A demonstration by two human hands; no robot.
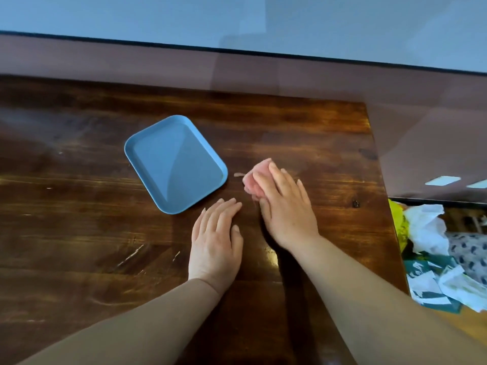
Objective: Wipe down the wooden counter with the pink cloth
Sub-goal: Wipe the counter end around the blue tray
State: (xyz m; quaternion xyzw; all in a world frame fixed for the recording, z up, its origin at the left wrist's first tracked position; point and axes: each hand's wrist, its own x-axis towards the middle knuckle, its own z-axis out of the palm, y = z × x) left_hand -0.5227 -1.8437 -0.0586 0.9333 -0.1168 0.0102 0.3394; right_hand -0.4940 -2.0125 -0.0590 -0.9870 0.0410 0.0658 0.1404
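Wiping is the step going on now. The right hand [286, 209] lies flat on top of the pink cloth [254, 177], and the cloth is bunched up small under its fingers. Those fingers are straight and a little spread, and they press the cloth down onto the wooden counter [79, 233]. I cannot tell if the thumb tucks under the cloth, because the hand hides it.

The left hand [217, 241] rests flat on the wood just beside the right one. Its fingers are straight and close together, and it holds nothing. It looks like it is steadying the person.

The pink cloth sits near the middle of the counter, just to the right of a blue tray [174, 164]. The cloth and the tray are close but do not touch. One thin pink bit sticks out of the cloth toward the tray.

I think only a small patch is being rubbed so far. A lot of wood to the left and at the front is still to do. The next move likely calls for sliding the cloth in long strokes while pushing down. The tray is in the way, so it may need to be lifted or pushed over to wipe under it.

Past the right edge of the counter lie crumpled white papers [427, 227] and something yellow [398, 219]. Some green and white wrappers [432, 288] there seem to have marks on them, but they are too blurry to read. I see no words on the tray or the cloth.
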